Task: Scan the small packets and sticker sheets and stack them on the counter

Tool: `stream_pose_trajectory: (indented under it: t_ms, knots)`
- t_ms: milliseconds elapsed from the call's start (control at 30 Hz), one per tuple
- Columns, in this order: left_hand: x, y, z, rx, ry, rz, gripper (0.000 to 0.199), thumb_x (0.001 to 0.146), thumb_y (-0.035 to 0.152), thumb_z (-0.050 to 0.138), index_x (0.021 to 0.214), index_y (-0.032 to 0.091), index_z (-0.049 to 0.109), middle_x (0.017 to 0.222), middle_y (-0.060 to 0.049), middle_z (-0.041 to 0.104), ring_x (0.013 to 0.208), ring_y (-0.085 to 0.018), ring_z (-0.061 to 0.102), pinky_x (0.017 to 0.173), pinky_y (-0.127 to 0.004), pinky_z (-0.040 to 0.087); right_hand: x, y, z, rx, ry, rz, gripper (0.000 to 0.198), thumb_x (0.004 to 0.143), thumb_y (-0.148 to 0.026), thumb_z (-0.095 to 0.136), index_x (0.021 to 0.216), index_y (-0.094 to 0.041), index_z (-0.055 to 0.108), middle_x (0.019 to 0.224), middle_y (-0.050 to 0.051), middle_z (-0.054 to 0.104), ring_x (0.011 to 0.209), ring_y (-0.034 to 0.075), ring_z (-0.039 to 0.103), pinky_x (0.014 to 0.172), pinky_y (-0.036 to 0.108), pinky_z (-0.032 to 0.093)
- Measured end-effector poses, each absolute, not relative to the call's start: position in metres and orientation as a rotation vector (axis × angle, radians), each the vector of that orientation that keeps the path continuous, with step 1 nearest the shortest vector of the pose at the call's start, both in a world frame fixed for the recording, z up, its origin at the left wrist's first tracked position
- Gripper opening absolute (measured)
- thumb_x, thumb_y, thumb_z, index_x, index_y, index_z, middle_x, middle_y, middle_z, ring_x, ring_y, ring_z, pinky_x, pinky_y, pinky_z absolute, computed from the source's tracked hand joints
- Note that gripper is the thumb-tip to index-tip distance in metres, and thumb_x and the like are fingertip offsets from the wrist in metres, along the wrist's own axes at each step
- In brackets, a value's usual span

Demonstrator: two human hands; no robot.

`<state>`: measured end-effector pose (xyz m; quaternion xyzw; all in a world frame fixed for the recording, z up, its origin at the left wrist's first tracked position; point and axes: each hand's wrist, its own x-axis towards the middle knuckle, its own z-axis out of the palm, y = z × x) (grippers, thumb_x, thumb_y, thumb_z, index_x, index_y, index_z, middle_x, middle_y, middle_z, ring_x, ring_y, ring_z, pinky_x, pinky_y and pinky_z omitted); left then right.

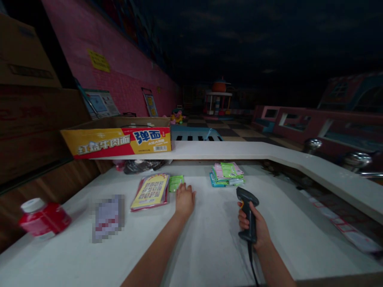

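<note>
My right hand is wrapped round the grip of a black barcode scanner, its head up and its cable trailing down toward the counter's front edge. My left hand lies palm down with fingers stretched forward, the fingertips at the right edge of a small green packet. Whether they press on it I cannot tell. Left of that packet lies a stack of booklets or sheets with a yellow top printed with small codes. Beyond the scanner sits a pile of pink, green and blue packets.
A red bottle with a white cap lies on the white counter at the left, near a blurred-out item. A raised white shelf runs across the back, carrying a printed cardboard box.
</note>
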<state>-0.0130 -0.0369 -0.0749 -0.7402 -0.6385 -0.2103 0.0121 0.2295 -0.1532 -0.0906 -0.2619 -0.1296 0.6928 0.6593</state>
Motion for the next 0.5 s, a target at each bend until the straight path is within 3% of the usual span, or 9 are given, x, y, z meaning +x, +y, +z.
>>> stream_pose_trajectory:
  t_ms: [133, 300, 433, 500]
  knots:
    - [0.02, -0.027, -0.055, -2.523, -1.802, -0.863, 0.031, 0.088, 0.02, 0.046, 0.113, 0.012, 0.063, 0.116, -0.014, 0.062, 0.111, -0.023, 0.055, 0.101, -0.035, 0.039, 0.231, -0.148, -0.093, -0.526, -0.243, 1.567, 0.036, 0.071, -0.04, 0.077, 0.091, -0.014, 0.062, 0.054, -0.006, 0.047, 0.04, 0.004, 0.037, 0.033, 0.013, 0.031]
    - [0.077, -0.002, -0.034, -2.567, -1.716, -1.013, 0.022, 0.083, 0.017, 0.051, 0.097, 0.016, 0.069, 0.097, -0.009, 0.065, 0.098, -0.021, 0.058, 0.096, -0.034, 0.04, 0.232, -0.143, -0.097, -0.449, -0.196, 1.571, 0.032, 0.073, -0.039, 0.076, 0.089, -0.016, 0.06, 0.054, -0.008, 0.045, 0.039, 0.003, 0.039, 0.034, 0.012, 0.03]
    - [0.124, 0.016, -0.022, -2.529, -1.749, -0.933, 0.023, 0.082, 0.02, 0.053, 0.098, 0.013, 0.067, 0.098, -0.011, 0.064, 0.099, -0.022, 0.056, 0.097, -0.034, 0.037, 0.231, -0.139, -0.095, -0.446, -0.162, 1.593, 0.036, 0.069, -0.041, 0.079, 0.087, -0.015, 0.06, 0.053, -0.008, 0.046, 0.038, 0.003, 0.037, 0.033, 0.012, 0.029]
    - [0.144, 0.021, -0.018, -2.447, -1.824, -0.901, 0.031, 0.083, 0.03, 0.055, 0.105, 0.01, 0.064, 0.105, -0.015, 0.062, 0.105, -0.025, 0.054, 0.098, -0.035, 0.036, 0.23, -0.139, -0.094, -0.454, -0.14, 1.59, 0.039, 0.067, -0.041, 0.08, 0.087, -0.014, 0.06, 0.052, -0.008, 0.045, 0.037, 0.002, 0.036, 0.033, 0.012, 0.028]
